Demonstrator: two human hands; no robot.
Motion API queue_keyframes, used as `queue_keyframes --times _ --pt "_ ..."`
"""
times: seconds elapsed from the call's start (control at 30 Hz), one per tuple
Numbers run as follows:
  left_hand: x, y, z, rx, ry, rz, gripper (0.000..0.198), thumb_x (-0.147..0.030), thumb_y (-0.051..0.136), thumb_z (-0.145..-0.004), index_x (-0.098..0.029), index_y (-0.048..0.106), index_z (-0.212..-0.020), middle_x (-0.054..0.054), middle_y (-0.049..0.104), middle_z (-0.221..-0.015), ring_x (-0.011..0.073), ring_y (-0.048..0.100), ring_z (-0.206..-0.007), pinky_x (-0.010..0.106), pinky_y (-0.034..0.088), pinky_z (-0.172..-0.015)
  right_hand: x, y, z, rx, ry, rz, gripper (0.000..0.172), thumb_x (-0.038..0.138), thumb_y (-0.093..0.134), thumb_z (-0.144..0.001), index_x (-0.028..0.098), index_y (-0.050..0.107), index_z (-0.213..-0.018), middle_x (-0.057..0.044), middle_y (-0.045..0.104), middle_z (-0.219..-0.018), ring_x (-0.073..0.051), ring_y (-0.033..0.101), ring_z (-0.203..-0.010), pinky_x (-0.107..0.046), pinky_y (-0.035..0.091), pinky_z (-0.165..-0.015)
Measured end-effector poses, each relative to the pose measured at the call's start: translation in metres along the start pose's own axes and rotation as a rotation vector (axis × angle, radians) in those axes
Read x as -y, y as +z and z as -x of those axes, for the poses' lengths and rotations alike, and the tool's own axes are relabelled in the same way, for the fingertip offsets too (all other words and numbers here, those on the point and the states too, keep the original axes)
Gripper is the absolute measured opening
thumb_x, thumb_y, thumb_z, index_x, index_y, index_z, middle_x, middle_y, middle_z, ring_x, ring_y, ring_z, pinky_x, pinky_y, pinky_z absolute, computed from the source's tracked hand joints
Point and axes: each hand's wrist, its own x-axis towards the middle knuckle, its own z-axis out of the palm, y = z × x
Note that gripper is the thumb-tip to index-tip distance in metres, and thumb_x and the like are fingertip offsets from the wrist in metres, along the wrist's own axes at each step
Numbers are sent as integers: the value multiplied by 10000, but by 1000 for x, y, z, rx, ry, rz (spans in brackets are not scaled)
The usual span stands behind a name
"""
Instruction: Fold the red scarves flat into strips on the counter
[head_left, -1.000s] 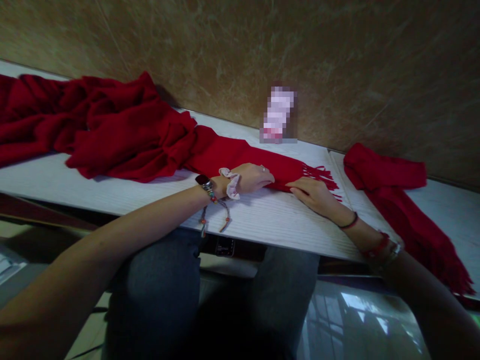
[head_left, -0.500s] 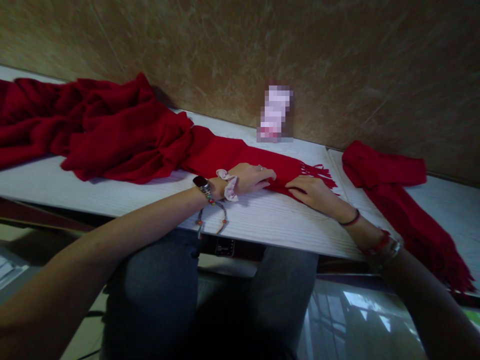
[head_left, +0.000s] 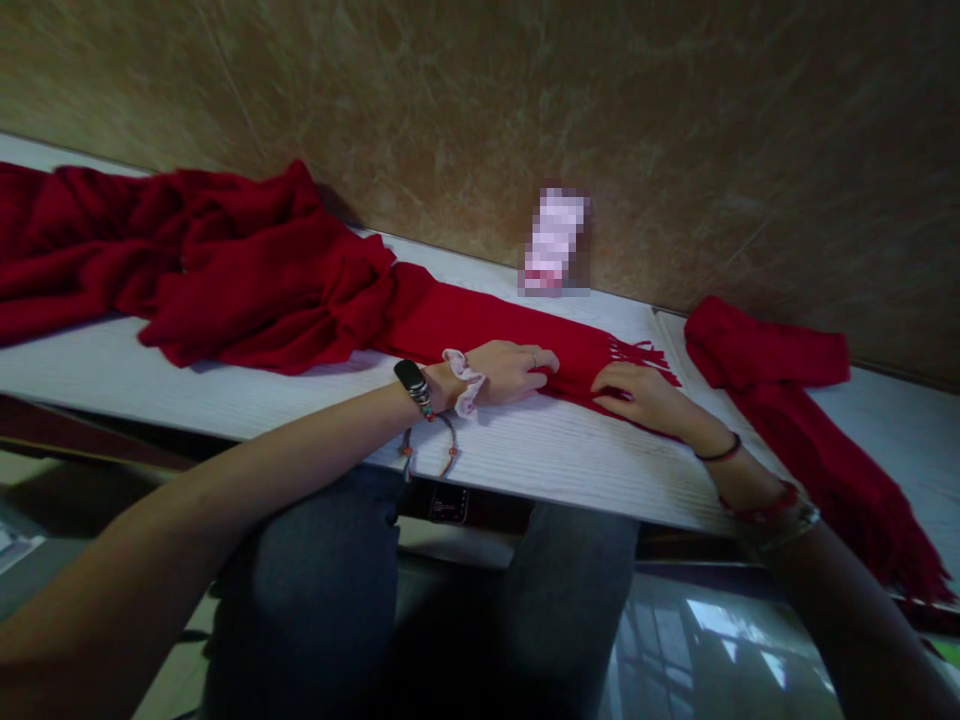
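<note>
A red scarf (head_left: 487,312) with a fringed end (head_left: 646,353) lies stretched across the white tabletop. Its left part runs into a heap of crumpled red cloth (head_left: 255,280). My left hand (head_left: 510,370) rests on the scarf's near edge, fingers stretched out and slightly apart. Close to the fringe, my right hand (head_left: 641,392) touches the scarf near its front edge. Its thumb and fingers are bent with a gap between them, and no cloth shows gripped there.
Another fringed red scarf (head_left: 817,430) lies bent on the right of the white table (head_left: 525,450). A blurred-out pinkish upright item (head_left: 556,235) leans by the marbled wall (head_left: 420,100). Below the table edge a dark phone-like screen (head_left: 448,502) shows near my knees.
My right hand has shifted slightly right along the scarf, its thumb and fingers now further apart. My left hand stays on the cloth. The view has tilted slightly.
</note>
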Motion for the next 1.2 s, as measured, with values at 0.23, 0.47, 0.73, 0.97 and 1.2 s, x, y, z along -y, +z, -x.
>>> queue_keyframes --times 0.23,0.47,0.73,0.97,1.2 --pt "9 -6 4 -13 34 -11 166 -218 435 -846 -187 586 -909 29 540 -1190 163 526 -964 271 388 -755 -7 -18 10 -126 19 156 149 121 469 -773 180 605 -752 -63 663 -766 -185 614 -743 -311 493 -701" --pt "8 -5 10 43 62 -14 135 -228 469 -819 -185 584 -876 42 563 -1135 160 530 -938 271 398 -756 3 -16 10 42 -117 61 170 124 477 -789 174 640 -796 -51 666 -787 -148 617 -727 -261 493 -682" --pt "11 -4 6 117 16 56 222 -321 510 -868 -135 580 -966 62 564 -1037 181 543 -920 333 444 -788 11 -23 10 -41 -130 2 175 131 488 -791 174 657 -790 -61 648 -796 -153 608 -771 -270 494 -717" --pt "14 -2 11 97 2 90 289 -365 464 -889 -120 568 -1001 70 567 -1036 191 547 -936 364 436 -790 12 -19 9 168 -152 -112 200 129 482 -804 181 674 -787 -39 646 -795 -120 602 -722 -231 484 -685" --pt "13 -1 5 67 -9 130 262 -387 483 -837 -170 602 -924 59 609 -931 240 547 -923 384 344 -805 15 -19 10 171 -120 -205 182 180 495 -830 177 677 -838 -51 662 -816 -135 601 -767 -257 474 -724"
